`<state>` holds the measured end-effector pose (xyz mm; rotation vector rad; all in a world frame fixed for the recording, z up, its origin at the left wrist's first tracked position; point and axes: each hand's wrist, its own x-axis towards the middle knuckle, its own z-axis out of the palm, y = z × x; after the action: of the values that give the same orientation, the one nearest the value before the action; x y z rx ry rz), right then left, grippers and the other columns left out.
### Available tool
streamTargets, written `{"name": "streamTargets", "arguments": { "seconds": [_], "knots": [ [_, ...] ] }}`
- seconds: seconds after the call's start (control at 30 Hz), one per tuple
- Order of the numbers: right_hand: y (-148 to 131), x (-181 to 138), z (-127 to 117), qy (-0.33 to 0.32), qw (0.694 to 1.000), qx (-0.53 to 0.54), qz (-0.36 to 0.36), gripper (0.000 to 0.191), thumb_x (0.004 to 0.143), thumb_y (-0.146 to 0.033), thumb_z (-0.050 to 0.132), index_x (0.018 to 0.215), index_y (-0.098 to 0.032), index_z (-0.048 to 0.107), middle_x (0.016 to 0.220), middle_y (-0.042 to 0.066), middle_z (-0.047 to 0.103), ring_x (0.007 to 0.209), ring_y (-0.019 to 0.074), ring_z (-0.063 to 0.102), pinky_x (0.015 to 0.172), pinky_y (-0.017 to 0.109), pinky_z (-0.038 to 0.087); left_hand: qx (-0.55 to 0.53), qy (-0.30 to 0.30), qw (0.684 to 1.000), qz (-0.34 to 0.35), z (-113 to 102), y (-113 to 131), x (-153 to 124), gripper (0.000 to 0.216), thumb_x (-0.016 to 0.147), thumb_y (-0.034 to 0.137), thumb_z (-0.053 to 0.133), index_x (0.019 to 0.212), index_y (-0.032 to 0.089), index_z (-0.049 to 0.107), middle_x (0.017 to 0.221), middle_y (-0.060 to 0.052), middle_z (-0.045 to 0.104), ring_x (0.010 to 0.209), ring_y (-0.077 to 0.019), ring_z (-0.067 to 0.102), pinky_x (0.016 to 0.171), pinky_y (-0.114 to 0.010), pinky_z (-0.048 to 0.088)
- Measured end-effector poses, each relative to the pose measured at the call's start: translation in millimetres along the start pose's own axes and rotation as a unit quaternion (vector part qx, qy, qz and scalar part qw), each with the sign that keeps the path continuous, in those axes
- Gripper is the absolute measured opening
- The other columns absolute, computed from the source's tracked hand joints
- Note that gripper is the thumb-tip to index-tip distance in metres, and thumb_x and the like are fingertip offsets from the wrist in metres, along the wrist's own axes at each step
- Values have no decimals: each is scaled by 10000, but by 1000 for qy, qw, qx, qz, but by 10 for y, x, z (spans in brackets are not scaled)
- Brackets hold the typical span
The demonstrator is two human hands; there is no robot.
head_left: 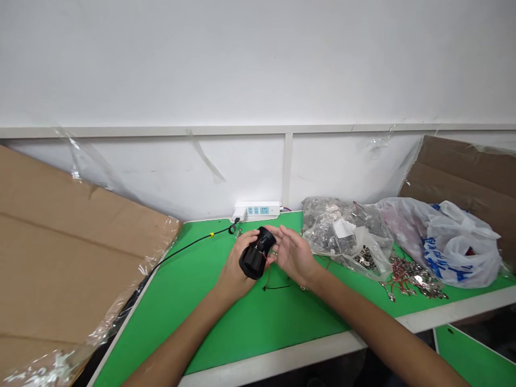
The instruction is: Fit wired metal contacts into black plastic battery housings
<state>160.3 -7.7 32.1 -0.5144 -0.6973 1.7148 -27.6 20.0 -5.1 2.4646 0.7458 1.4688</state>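
Observation:
A black, ribbed, round housing [253, 260] is held tilted above the green tabletop, wider at its near end. My left hand [236, 267] is closed around its left side, the thumb over the top. At its upper right end, my right hand [293, 253] has curled fingers against the housing, partly hidden by it, while the palm faces it. A thin red wire [269, 271] comes out of the housing and hangs toward the table. Just below lies a short black wire [278, 287]; whether the two join is too small to tell.
A white power strip [258, 209] with a plugged-in black cable [189, 244] sits against the wall. Right of my hands are a clear bag of metal parts [322, 228], a heap of small parts with red wires [417, 278] and a white plastic bag [479, 244]. Cardboard [60, 258] flanks the left.

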Motion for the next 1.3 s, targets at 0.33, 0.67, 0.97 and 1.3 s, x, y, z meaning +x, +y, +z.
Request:
{"name": "streamTargets", "arguments": {
  "seconds": [0.33,0.67,0.97,1.3],
  "knots": [
    [-805,-68,-203,49,858,-470,-200,324,919,-415,762,1230,-344,702,1387,34,670,1389,272,538,1193,485,415,26,5,996,-85,15,41,98,384,884,365,822,1142,237,568,1196,-90,682,1155,-267,673,1006,-432,562],
    [-852,56,-642,-1,775,-616,-143,238,899,-447,800,1097,-324,755,1244,74,720,1229,337,608,1161,574,411,52,-54,992,-97,17,55,128,346,884,446,807,1102,241,633,1060,-46,715,973,-245,697,847,-386,568],
    [-867,83,-835,-44,710,-702,-36,198,847,-367,777,1019,-272,804,1110,72,783,1036,314,673,990,462,494,61,-93,986,-126,28,43,109,378,878,483,812,1128,257,641,1086,-34,724,1007,-251,710,866,-391,566],
    [-1053,-45,-805,-59,656,-753,-2,228,845,-436,765,960,-245,806,991,56,791,888,250,679,759,328,461,67,-100,983,-139,42,48,97,394,873,496,806,1133,256,635,1103,-42,739,1007,-264,728,816,-384,570]
  ]
}}
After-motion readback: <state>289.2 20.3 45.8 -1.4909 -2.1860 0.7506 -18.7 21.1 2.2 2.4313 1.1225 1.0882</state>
